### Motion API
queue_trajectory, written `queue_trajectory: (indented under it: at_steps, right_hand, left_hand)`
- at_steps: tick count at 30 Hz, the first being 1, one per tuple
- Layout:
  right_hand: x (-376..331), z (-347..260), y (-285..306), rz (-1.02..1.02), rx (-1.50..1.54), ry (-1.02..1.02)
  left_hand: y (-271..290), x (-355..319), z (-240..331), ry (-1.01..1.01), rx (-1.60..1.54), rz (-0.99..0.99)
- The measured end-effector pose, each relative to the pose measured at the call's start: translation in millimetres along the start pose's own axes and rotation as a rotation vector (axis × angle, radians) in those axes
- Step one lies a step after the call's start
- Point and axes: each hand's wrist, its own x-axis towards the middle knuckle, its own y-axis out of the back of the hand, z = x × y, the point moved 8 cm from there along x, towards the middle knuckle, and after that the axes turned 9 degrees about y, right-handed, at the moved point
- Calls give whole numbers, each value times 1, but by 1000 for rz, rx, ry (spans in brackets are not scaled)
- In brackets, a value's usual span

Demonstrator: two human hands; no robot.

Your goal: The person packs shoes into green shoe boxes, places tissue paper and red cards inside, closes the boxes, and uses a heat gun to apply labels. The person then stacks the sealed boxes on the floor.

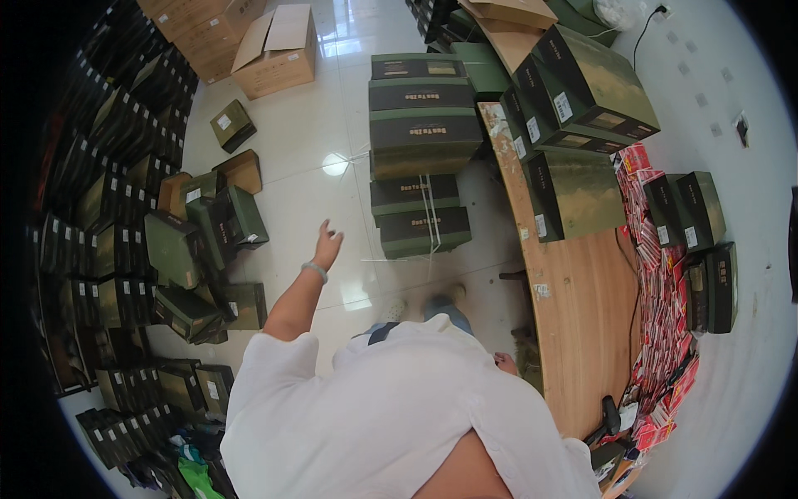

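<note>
My left hand [327, 242] is stretched out over the pale tiled floor with its fingers apart and nothing in it; a light bracelet sits on the wrist. It is nearest a loose heap of dark green boxes [218, 229] to its left and a tied stack of dark green boxes [420, 141] to its right. Only a small part of my right hand [504, 363] shows, low beside the edge of the wooden table [582, 316], past my white shirt. Its fingers are too hidden to read.
More green boxes [582, 100] are piled on the table's far end, and red packets [662, 316] lie along its right side. Rows of dark boxes [108, 216] line the left. An open cardboard carton [278, 50] stands at the back.
</note>
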Motion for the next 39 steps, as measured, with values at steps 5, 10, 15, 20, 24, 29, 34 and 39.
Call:
queue_trajectory:
  at_steps: [5, 10, 15, 20, 24, 29, 34, 39]
  right_hand:
    - [112, -58, 44, 50, -47, 78]
    - [301, -282, 27, -34, 205, 539]
    - [419, -430, 21, -84, 269, 550]
    - [465, -473, 5, -145, 319, 434]
    - [433, -472, 16, -172, 346, 414]
    - [328, -452, 73, 4, 373, 800]
    - [138, -453, 202, 222, 576, 1133]
    - [-12, -242, 234, 446, 1083, 832]
  left_hand:
    - [-78, 70, 141, -8, 15, 19]
    - [-89, 139, 190, 98, -48, 142]
    - [-110, 152, 217, 110, -53, 120]
    - [-107, 141, 206, 243, -110, 156]
    - [-109, 102, 219, 323, -248, 97]
    - [-48, 5, 251, -40, -227, 151]
    - [-16, -160, 386, -601, -138, 81]
    - [-120, -319, 328, -736, -270, -420]
